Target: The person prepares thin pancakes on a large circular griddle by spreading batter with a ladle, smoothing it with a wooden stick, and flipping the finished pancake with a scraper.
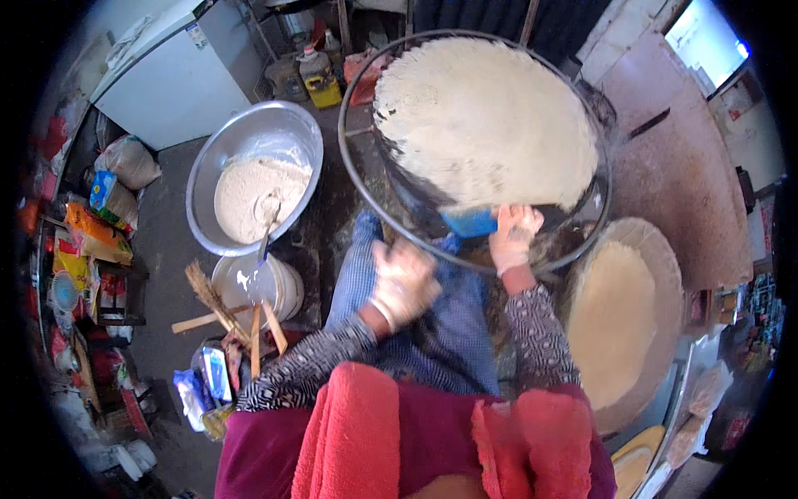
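A broad, pale sheet of thin batter or crepe (486,125) covers most of a round dark griddle (402,171), which a metal ring (345,134) surrounds. My right hand (516,234), in a thin clear glove, grips a blue scraper (471,222) at the sheet's near edge. Part of the scraper is hidden by my fingers. My left hand (406,280), also gloved, hangs blurred above my lap, just short of the ring. Its fingers look curled, but the blur hides whether they hold anything.
At left, a metal basin (209,143) holds pale batter and a ladle (267,227). Below it stand a white bucket (290,287) and wooden sticks (255,340). Flat tan crepes (614,324) lie on a round tray (667,280) at right. A white chest freezer (174,87) stands behind.
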Available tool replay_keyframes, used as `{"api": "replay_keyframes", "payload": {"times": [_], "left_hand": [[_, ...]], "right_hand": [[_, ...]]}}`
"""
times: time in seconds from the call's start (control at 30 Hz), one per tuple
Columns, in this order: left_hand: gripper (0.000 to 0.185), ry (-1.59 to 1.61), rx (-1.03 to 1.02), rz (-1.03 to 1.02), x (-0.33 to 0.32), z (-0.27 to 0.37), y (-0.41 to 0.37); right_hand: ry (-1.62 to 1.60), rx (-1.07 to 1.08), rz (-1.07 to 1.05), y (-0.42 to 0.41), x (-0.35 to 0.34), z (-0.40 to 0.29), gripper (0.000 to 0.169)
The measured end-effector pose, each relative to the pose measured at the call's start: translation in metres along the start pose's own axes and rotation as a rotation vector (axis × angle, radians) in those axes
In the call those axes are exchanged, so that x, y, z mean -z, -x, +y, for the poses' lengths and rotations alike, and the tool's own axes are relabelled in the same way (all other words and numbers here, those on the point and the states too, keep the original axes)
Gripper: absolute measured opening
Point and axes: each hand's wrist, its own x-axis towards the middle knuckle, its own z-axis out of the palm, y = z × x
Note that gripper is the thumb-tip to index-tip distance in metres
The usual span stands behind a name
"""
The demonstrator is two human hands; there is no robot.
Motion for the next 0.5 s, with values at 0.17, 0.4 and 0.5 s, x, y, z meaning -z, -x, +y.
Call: {"api": "replay_keyframes", "payload": {"times": [0.17, 0.4, 0.5], "left_hand": [[0.075, -0.194, 0.456, -0.261, 0.001, -0.069, 0.024], [0.073, -0.187, 0.501, -0.231, -0.008, -0.081, 0.026], [0.07, -0.169, 0.513, -0.227, -0.008, -0.082, 0.028]], "right_hand": [[0.033, 0.007, 0.005, -0.005, 0.0, -0.007, 0.01], [0.031, 0.006, -0.006, -0.001, -0.01, -0.003, 0.012], [0.057, -0.011, -0.03, -0.002, -0.012, -0.003, 0.015]]}}
